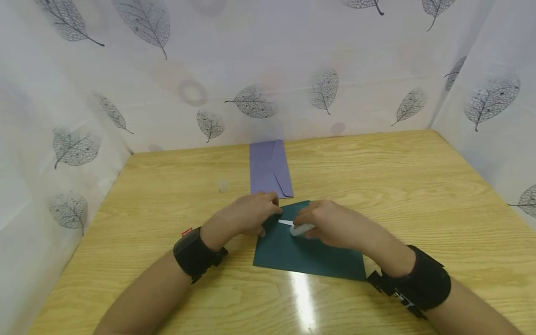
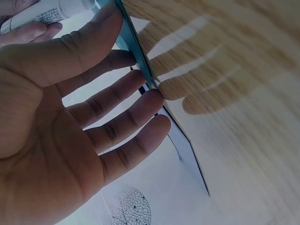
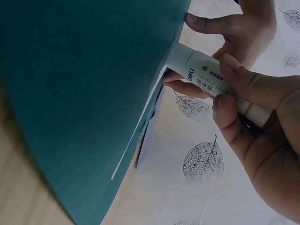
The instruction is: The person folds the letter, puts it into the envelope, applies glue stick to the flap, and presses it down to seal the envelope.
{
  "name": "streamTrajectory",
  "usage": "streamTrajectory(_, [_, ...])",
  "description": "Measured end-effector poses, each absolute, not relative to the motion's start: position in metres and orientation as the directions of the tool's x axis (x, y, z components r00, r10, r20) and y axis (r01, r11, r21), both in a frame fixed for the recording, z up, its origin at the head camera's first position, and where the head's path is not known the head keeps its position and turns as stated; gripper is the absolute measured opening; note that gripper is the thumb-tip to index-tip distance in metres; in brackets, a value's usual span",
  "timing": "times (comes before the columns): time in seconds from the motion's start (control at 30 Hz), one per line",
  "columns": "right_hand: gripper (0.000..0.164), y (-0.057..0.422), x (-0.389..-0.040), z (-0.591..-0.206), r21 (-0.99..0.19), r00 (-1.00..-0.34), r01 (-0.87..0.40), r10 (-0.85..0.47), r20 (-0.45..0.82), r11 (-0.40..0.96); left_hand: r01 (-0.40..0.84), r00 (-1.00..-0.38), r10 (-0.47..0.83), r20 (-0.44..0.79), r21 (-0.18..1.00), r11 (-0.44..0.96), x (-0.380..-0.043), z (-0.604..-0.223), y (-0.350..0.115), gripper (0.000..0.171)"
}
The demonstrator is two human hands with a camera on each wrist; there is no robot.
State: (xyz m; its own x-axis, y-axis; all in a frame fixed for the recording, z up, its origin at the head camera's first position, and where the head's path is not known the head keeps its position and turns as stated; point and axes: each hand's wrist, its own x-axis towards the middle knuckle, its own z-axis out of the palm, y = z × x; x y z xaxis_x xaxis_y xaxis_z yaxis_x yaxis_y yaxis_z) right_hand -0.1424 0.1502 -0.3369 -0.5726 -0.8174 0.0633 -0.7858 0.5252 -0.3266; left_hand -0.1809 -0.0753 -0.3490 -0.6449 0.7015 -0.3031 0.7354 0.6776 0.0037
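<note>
A dark green piece of paper or envelope (image 1: 310,256) lies flat on the table. My right hand (image 1: 335,225) grips a white glue stick (image 3: 206,77) between thumb and fingers, its end down against the green surface. From that end a thin white strip or line (image 3: 139,124) runs along the green; whether it is paper or glue I cannot tell. My left hand (image 1: 251,214) rests at the far left edge of the green piece. Its thumb touches that edge, with the other fingers extended and their tips on or near the tabletop (image 2: 243,140).
Just beyond the hands lies a purple envelope (image 1: 268,167) with a diagonal flap edge. A small whitish translucent object (image 1: 223,186) sits to its left. Leaf-patterned white cloth (image 1: 259,60) hangs at the table's back and sides.
</note>
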Motion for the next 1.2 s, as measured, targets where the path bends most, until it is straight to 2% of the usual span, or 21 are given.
streamTrajectory(0.37, [0.028, 0.152, -0.142, -0.336, -0.308, -0.596, -0.771, -0.802, 0.040, 0.558, 0.729, -0.647, 0.698, -0.306, 0.017, 0.684, -0.181, -0.348, -0.075, 0.065])
streamTrajectory(0.67, [0.022, 0.164, -0.138, -0.316, -0.305, -0.697, -0.655, -0.709, -0.108, 0.691, 0.731, -0.641, 0.703, -0.309, 0.035, 0.681, -0.181, -0.347, -0.075, 0.065])
streamTrajectory(0.83, [0.019, 0.167, -0.136, -0.310, -0.289, -0.730, -0.610, -0.665, -0.156, 0.738, 0.733, -0.635, 0.705, -0.316, 0.041, 0.679, -0.181, -0.347, -0.075, 0.066])
streamTrajectory(1.03, [0.020, 0.167, -0.135, -0.310, -0.293, -0.698, -0.640, -0.697, -0.162, 0.710, 0.731, -0.638, 0.702, -0.317, 0.039, 0.682, -0.181, -0.349, -0.075, 0.067])
streamTrajectory(1.2, [0.023, 0.163, -0.137, -0.315, -0.295, -0.668, -0.683, -0.735, -0.118, 0.668, 0.733, -0.638, 0.704, -0.313, 0.034, 0.680, -0.182, -0.350, -0.076, 0.066])
